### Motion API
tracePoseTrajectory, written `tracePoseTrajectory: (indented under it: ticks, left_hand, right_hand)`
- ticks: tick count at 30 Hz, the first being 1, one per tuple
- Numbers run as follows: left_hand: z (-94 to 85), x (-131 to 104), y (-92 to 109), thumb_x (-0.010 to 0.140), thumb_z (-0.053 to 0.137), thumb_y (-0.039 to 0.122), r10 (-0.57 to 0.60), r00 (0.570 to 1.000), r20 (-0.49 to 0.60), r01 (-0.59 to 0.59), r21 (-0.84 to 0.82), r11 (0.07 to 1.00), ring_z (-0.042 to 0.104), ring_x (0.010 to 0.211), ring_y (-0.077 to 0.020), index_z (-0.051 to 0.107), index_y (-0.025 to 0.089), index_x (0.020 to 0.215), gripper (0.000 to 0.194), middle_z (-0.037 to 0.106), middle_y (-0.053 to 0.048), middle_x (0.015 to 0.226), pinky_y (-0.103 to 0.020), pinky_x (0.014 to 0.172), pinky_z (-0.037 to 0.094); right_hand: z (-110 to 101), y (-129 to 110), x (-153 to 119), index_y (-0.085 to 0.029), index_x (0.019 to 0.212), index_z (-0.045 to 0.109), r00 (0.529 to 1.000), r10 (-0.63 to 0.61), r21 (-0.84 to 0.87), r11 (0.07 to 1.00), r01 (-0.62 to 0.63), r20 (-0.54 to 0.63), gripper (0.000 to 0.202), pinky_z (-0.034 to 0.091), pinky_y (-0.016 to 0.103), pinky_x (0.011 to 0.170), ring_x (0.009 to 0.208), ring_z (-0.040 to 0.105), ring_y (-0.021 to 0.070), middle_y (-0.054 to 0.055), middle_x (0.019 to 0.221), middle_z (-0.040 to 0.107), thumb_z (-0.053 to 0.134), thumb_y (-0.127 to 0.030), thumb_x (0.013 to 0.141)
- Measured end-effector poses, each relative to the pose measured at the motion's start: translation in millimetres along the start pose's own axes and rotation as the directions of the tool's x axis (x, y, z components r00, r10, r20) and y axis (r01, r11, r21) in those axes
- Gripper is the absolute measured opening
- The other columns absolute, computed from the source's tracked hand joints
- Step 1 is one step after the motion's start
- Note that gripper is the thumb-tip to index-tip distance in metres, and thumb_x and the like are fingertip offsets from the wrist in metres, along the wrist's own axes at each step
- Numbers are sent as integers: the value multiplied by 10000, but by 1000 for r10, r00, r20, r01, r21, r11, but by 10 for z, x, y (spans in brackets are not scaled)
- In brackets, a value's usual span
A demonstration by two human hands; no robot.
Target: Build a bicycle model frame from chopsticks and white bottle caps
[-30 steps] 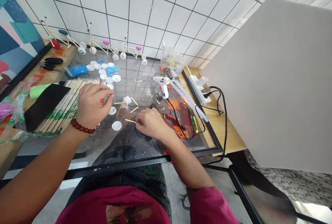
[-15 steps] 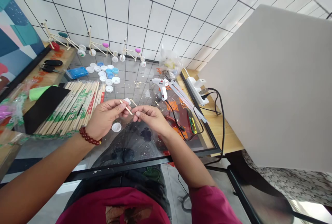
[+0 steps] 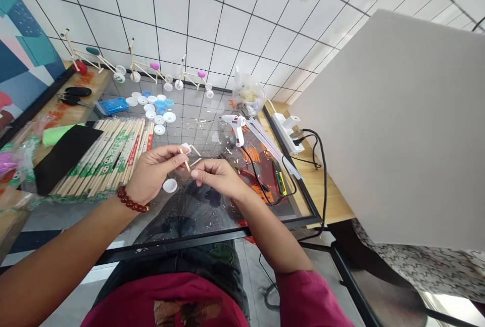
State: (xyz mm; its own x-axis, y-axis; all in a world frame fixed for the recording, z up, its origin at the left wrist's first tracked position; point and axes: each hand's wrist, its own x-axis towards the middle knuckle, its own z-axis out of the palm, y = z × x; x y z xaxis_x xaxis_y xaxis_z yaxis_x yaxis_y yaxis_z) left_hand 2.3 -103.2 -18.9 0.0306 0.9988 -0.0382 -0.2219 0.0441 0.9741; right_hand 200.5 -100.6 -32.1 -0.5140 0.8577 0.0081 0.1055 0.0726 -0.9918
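A short piece of wooden chopstick (image 3: 184,159) is pinched between the thumb and fingers of my left hand (image 3: 153,171), pointing down and right. Close to its lower end is my right hand (image 3: 214,178), thumb and fingertips pressed together; whatever they may hold is too small to make out. Just beyond my fingers, a joined bent stick piece (image 3: 195,150) and a loose short stick (image 3: 196,162) lie on the glass tabletop. A white bottle cap (image 3: 170,185) sits below my left hand.
Wrapped chopsticks (image 3: 109,155) lie to the left, with black sheet (image 3: 68,157). White and blue caps (image 3: 159,109) and small stick tricycles (image 3: 193,78) stand behind. At right are a glue gun (image 3: 235,127), glue sticks (image 3: 273,145), pliers (image 3: 253,178), a cutter (image 3: 279,179) and a power strip (image 3: 288,132).
My right hand has shifted slightly away from the stick's end. In my left hand the stick has tilted more upright. A short loose stick now shows on the table between my hands.
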Motion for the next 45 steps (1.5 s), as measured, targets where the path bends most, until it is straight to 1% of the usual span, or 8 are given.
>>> tracePoseTrajectory:
  ticks: [5, 12, 16, 19, 23, 27, 35, 45]
  left_hand:
    - [-46, 51, 15, 585, 991, 466, -4, 1000, 12, 4, -39, 999, 650, 633, -154, 786, 184, 818, 420, 737, -37, 738, -332, 662, 560]
    - [-16, -31, -53, 645, 921, 499, 101, 984, 145, -137, 267, 954, 674, 672, -182, 756, 213, 718, 337, 763, -48, 746, -308, 646, 558]
    - [-85, -17, -41, 870, 713, 489, 221, 927, 304, -348, 471, 811, 683, 674, -197, 755, 226, 730, 302, 758, -56, 726, -316, 653, 532]
    - [-257, 97, 23, 967, 538, 418, 338, 897, 284, -434, 706, 560, 726, 800, -239, 784, 237, 840, 331, 795, -76, 834, -358, 759, 536]
    - [-588, 300, 191, 964, 473, 281, 375, 926, 50, -123, 977, 173, 705, 1020, -288, 799, 180, 1101, 368, 812, -118, 1140, -393, 851, 505]
    - [-811, 403, 325, 924, 590, 388, 316, 937, -150, 127, 988, 91, 626, 854, -243, 810, 179, 967, 307, 797, -67, 963, -347, 711, 424]
    - [-852, 441, 186, 905, 606, 390, 155, 987, -34, 35, 999, -5, 528, 746, -222, 796, 196, 818, 285, 708, -83, 891, -347, 637, 349]
    - [-811, 394, 214, 914, 557, 367, 77, 997, -5, 12, 996, -90, 592, 810, -242, 774, 151, 875, 309, 683, -140, 1012, -370, 698, 427]
  right_hand:
    - [-10, 1, 4, -194, 815, 695, 989, -51, -40, 998, 46, -138, 481, 497, 272, 739, 717, 597, 127, -5, 744, 691, 733, -668, 883]
    - [46, 28, -4, -198, 697, 612, 1000, -25, -108, 994, 23, -18, 531, 385, 248, 621, 615, 474, 105, -35, 646, 596, 757, -686, 848]
    - [-43, -33, -43, -202, 665, 560, 990, 22, -125, 992, -4, 137, 456, 357, 244, 593, 581, 439, 101, -49, 608, 536, 691, -559, 917]
    - [-135, -104, -77, -187, 718, 622, 985, 61, -188, 982, -30, 160, 367, 400, 251, 640, 633, 511, 124, -27, 644, 568, 563, -438, 980]
    - [-191, -146, -107, -183, 643, 601, 991, 91, -508, 861, -29, 98, 331, 316, 243, 621, 599, 429, 102, -49, 592, 500, 555, -284, 955]
    - [-147, -133, -105, -182, 567, 591, 992, 123, -736, 674, -59, 32, 369, 239, 269, 607, 554, 331, 90, -63, 534, 444, 632, -262, 925]
    - [-68, -100, -76, -198, 744, 782, 980, 200, -872, 483, -82, 19, 295, 253, 279, 621, 635, 541, 129, 13, 698, 712, 646, -341, 963]
    - [-100, -119, -74, -211, 838, 813, 974, 221, -931, 340, -129, -54, 309, 299, 294, 649, 779, 686, 187, 52, 817, 796, 602, -366, 1003]
